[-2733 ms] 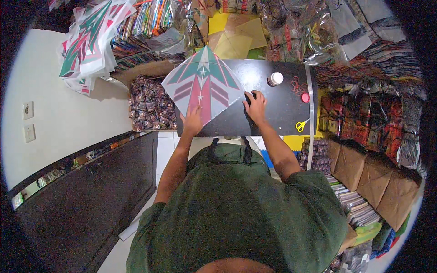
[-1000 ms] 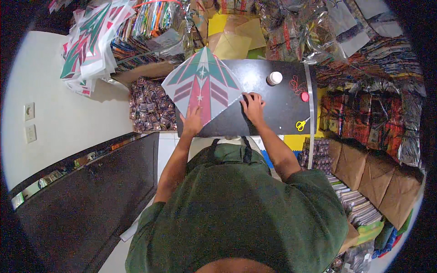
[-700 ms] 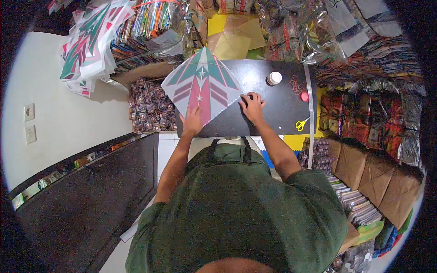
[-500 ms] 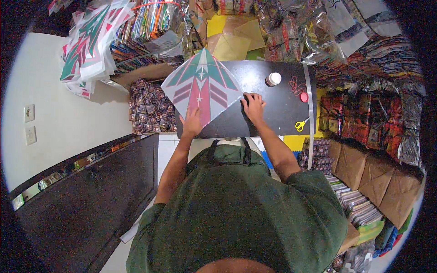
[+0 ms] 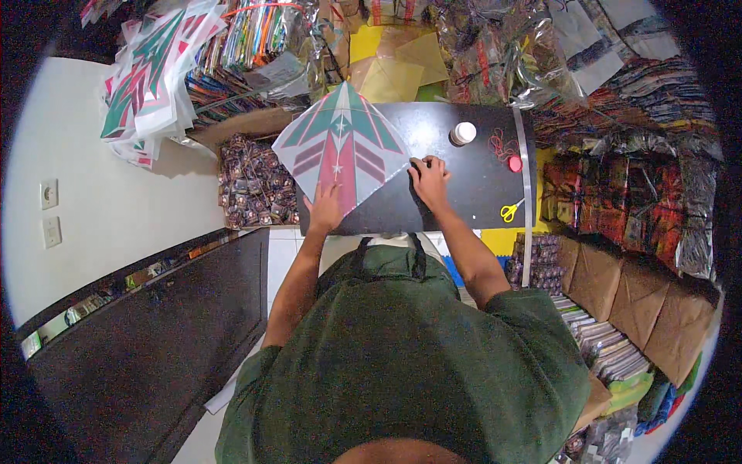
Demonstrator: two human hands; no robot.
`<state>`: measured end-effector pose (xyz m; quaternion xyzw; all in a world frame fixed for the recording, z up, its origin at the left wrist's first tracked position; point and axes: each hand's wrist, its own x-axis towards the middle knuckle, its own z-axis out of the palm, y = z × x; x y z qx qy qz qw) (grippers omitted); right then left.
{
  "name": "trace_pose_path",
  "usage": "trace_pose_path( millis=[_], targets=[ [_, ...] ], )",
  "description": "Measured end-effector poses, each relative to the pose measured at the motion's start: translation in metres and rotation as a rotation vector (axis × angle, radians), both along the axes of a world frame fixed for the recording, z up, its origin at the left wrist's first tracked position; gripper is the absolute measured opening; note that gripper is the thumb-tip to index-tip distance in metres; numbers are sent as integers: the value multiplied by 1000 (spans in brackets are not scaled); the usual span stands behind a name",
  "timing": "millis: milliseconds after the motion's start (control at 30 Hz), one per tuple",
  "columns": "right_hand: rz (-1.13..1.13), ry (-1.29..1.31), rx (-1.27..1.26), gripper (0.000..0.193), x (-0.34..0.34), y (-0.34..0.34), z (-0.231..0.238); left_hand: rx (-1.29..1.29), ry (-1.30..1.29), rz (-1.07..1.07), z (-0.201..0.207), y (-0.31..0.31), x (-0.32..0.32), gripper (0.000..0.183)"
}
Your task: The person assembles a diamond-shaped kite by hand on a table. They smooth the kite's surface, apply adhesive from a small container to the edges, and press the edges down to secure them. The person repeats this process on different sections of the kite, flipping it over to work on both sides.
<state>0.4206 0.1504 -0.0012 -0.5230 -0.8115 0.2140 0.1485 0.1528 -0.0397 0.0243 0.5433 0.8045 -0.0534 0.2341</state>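
A diamond-shaped kite [image 5: 309,139] with green, red and white patterning and two white stars lies on the dark table [image 5: 479,178]. Its top corner reaches past the table's far edge. My left hand [image 5: 325,209] rests flat on the kite's lower part, fingers spread. At the right corner of the kite is my right hand [image 5: 430,182], its fingers bent and pinched at the edge. A white-lidded jar [image 5: 463,134] stands beyond my right hand. Further right lie a red round lid [image 5: 515,163], a tangle of red string [image 5: 501,143] and yellow-handled scissors [image 5: 509,212].
More kites [image 5: 151,85] hang at the upper left beside bundled stacks [image 5: 255,46]. A box of small wrapped packets [image 5: 255,182] adjoins the table's left side. Wrapped bundles [image 5: 618,197] and brown paper parcels [image 5: 618,286] crowd the right. A metal strip [image 5: 527,185] runs along the table's right edge.
Both hands stay at almost the same places on the kite. The whole view has shifted very slightly; nothing else visibly moved.
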Motion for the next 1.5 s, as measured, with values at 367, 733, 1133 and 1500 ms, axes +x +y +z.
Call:
trace_pose_path(
  millis=[367,733,1133,1500],
  targets=[
    [-146,98,-41,28,-1,9,3,-36,-9,9,8,3,2,71],
    [-248,264,217,33,7,40,31,20,-47,43,0,-3,1,66],
    [-745,82,-39,47,12,112,49,-84,-64,20,13,12,-1,65],
    [-865,230,-26,28,-3,117,42,-71,-55,33,13,9,2,65]
  ],
)
